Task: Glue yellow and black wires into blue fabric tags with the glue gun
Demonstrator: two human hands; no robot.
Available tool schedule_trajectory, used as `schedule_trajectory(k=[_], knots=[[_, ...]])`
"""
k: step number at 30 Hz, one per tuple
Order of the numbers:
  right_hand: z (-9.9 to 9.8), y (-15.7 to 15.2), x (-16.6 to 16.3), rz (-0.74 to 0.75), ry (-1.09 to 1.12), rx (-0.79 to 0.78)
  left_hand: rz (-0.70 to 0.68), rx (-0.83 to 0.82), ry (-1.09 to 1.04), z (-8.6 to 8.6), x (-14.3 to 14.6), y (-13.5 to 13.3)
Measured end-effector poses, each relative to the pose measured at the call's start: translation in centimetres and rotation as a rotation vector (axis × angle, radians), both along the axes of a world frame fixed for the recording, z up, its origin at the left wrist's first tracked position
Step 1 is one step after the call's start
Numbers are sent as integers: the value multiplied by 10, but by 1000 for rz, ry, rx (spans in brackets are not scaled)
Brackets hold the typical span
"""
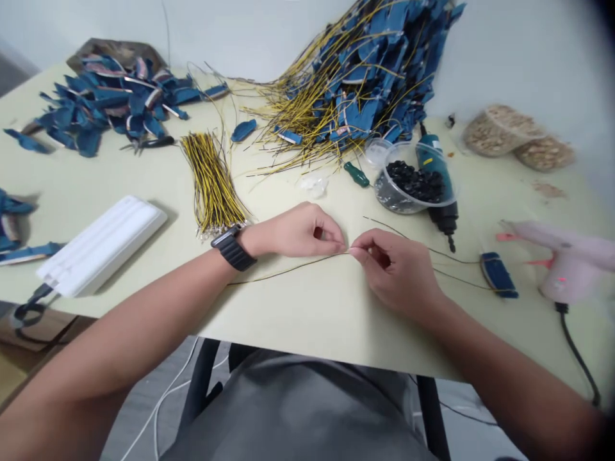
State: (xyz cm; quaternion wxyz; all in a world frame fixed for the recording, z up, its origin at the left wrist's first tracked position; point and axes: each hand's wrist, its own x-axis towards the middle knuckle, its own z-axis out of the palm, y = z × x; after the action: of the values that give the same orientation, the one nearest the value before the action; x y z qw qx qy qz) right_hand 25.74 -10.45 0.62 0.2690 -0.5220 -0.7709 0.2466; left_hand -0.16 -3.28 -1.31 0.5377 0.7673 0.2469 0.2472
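Note:
Near the front middle of the table, my left hand [307,232] and my right hand [396,266] meet fingertip to fingertip. Both pinch a thin dark wire [288,267], which runs from the fingertips down to the left beneath my left wrist. Past my right hand, thin wires lead to a small blue piece [500,275] lying on the table at the right. Another dark wire end sticks out above my right hand. What exactly sits between the fingertips is too small to make out. Behind my left wrist lies a bundle of yellow-and-black wires [211,182].
Blue pieces [108,105] are heaped at the back left, and a wired pile [365,77] stands at the back. A tub of black parts [416,182], a teal power tool [435,160] and a pink glue gun [567,256] are to the right. A white power bank [106,243] lies left.

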Motion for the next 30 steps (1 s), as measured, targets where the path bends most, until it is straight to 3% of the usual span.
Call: schedule_trajectory(k=[10, 16, 30], knots=[[-8, 13, -2, -23, 7, 38, -12, 40, 34, -7, 3, 6], [-13, 18, -1, 13, 55, 102, -21, 129, 115, 2, 1, 12], [-22, 42, -6, 132, 214, 220, 157, 341, 247, 25, 4, 1]])
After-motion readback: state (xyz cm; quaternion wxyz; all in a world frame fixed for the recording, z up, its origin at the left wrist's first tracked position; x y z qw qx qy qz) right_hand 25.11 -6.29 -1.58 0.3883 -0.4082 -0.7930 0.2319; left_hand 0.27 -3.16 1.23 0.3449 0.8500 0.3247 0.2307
